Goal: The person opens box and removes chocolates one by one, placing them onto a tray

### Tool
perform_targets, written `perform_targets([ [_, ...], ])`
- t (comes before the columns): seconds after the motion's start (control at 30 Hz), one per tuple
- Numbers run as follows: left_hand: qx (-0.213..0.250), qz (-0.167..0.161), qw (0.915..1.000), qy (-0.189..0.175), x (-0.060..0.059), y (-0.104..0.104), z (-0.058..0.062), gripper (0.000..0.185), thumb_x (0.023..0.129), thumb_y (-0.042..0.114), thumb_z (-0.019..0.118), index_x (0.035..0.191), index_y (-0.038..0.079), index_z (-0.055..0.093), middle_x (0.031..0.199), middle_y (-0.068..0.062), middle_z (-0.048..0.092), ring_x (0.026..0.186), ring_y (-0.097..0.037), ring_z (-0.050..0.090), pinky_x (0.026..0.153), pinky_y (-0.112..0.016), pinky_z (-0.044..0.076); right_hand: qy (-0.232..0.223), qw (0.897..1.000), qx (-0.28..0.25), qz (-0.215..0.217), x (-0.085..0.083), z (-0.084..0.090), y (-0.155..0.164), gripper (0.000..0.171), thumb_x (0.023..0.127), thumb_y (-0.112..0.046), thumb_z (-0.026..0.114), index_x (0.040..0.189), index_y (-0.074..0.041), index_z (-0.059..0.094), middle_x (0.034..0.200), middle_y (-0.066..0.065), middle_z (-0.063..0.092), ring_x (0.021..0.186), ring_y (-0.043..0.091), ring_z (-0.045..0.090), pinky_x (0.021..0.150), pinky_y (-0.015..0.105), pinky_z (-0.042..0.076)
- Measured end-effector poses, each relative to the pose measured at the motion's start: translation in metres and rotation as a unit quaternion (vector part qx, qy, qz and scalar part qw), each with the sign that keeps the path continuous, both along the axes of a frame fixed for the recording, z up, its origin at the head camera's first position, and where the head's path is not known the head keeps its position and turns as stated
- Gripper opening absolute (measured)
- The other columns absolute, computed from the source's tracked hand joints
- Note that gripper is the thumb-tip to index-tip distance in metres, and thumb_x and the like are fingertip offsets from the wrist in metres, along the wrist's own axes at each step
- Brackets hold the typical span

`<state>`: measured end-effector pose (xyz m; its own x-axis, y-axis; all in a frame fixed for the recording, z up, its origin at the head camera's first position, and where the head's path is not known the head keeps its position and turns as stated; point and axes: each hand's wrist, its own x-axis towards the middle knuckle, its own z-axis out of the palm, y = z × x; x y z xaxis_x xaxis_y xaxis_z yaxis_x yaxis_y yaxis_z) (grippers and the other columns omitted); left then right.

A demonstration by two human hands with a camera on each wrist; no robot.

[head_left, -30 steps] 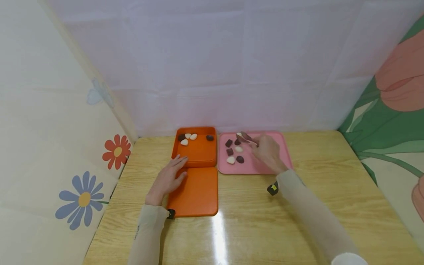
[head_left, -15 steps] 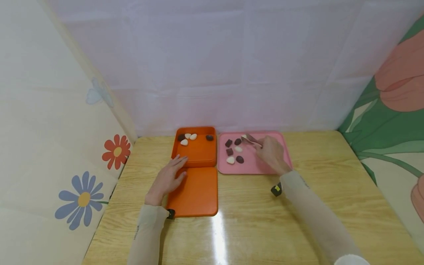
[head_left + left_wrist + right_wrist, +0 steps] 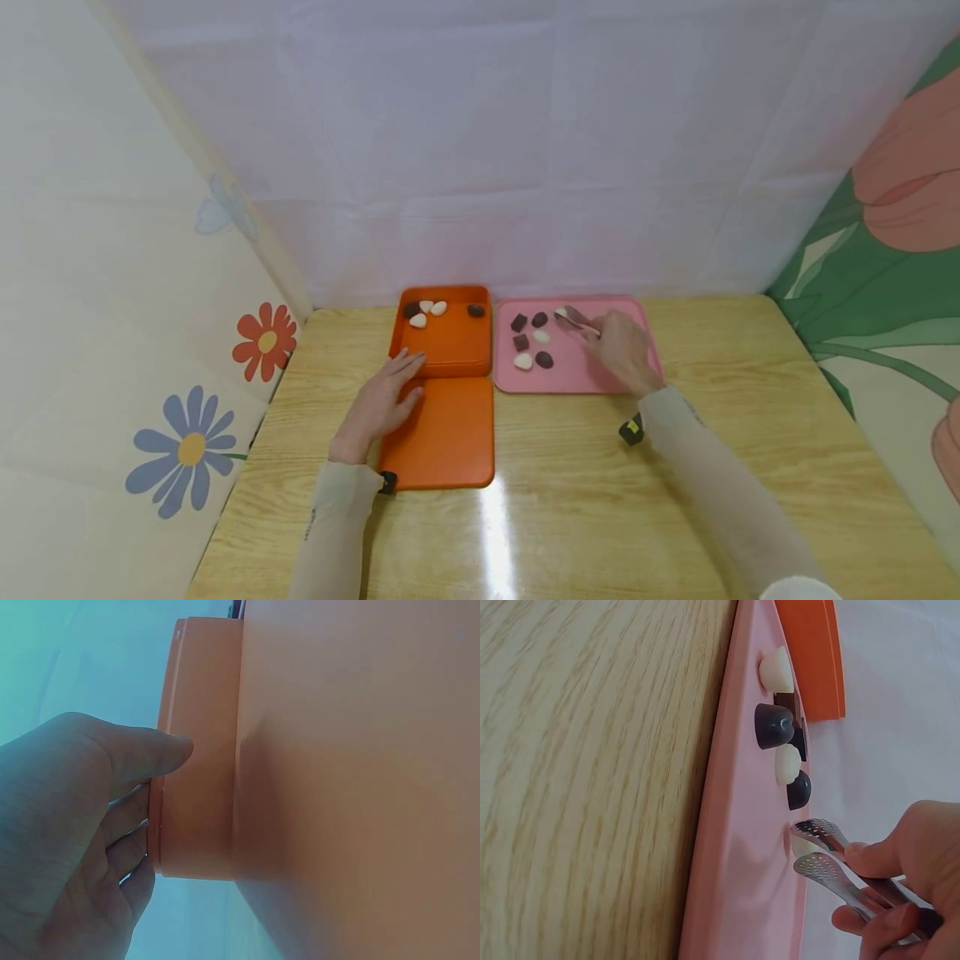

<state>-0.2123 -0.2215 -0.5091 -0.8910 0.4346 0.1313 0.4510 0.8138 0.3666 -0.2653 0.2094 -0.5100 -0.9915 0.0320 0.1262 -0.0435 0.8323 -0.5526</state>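
My right hand (image 3: 621, 350) grips metal tongs (image 3: 579, 318) over the back of the pink tray (image 3: 592, 379). In the right wrist view the tongs (image 3: 832, 864) have their tips on either side of a white candy (image 3: 801, 845) lying on the tray (image 3: 735, 825). Left of it on the tray lie more candies: dark ones (image 3: 539, 319) and white ones (image 3: 522, 362). My left hand (image 3: 378, 404) rests flat against the near left edge of the orange box (image 3: 442, 343); its thumb (image 3: 154, 746) touches the box wall (image 3: 199, 750). The box holds several white and dark candies (image 3: 418, 320) along its back.
The flat orange lid (image 3: 447, 435) lies on the wooden table (image 3: 570, 500) just in front of the box. White sheeting closes the back, flowered panels stand left and right. Bare tabletop lies right of the tray and along the front.
My right hand and the tongs have moved a little to the right along the tray's back, with the white candy at the tips moving too. The left hand has stayed put.
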Motion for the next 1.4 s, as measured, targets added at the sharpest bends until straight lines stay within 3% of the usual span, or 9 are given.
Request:
perform_targets([
  [0.57, 0.006, -0.005, 1.0000, -0.001, 0.000, 0.000, 0.001, 0.062, 0.103, 0.013, 0.071, 0.160, 0.003, 0.049, 0.165, -0.019, 0.048, 0.159, -0.040, 0.035, 0.128, -0.061, 0.030, -0.015, 1.000, -0.010, 0.000, 0.001, -0.002, 0.000, 0.023, 0.099, -0.022, 0.072, 0.104, -0.003, 0.084, 0.074, 0.008, 0.072, 0.055, 0.014, 0.049, 0.048, 0.028, 0.038],
  [1.0, 0.009, -0.003, 1.0000, -0.001, 0.000, 0.000, 0.000, 0.061, 0.103, 0.012, 0.071, 0.160, 0.004, 0.050, 0.165, -0.019, 0.048, 0.159, -0.040, 0.036, 0.128, -0.061, 0.030, -0.048, 0.998, -0.045, -0.007, 0.000, 0.002, 0.004, 0.029, 0.098, -0.018, 0.070, 0.119, -0.001, 0.080, 0.076, 0.011, 0.074, 0.049, 0.010, 0.047, 0.041, 0.025, 0.036],
  [1.13, 0.008, -0.003, 1.0000, 0.001, 0.000, 0.000, 0.000, 0.061, 0.103, 0.012, 0.071, 0.159, 0.003, 0.050, 0.164, -0.019, 0.048, 0.158, -0.040, 0.036, 0.127, -0.061, 0.031, -0.062, 0.997, -0.039, -0.012, -0.001, 0.006, 0.003, 0.035, 0.101, -0.024, 0.070, 0.126, 0.000, 0.076, 0.091, 0.015, 0.077, 0.053, 0.012, 0.052, 0.044, 0.025, 0.040],
  [1.4, 0.008, -0.001, 1.0000, 0.001, 0.000, 0.000, 0.001, 0.061, 0.103, 0.012, 0.071, 0.159, 0.003, 0.050, 0.164, -0.019, 0.049, 0.158, -0.040, 0.037, 0.127, -0.062, 0.032, -0.055, 0.998, 0.002, 0.026, -0.006, 0.012, -0.006, 0.031, 0.108, -0.030, 0.060, 0.113, -0.003, 0.076, 0.091, 0.012, 0.071, 0.067, 0.022, 0.060, 0.056, 0.032, 0.049],
])
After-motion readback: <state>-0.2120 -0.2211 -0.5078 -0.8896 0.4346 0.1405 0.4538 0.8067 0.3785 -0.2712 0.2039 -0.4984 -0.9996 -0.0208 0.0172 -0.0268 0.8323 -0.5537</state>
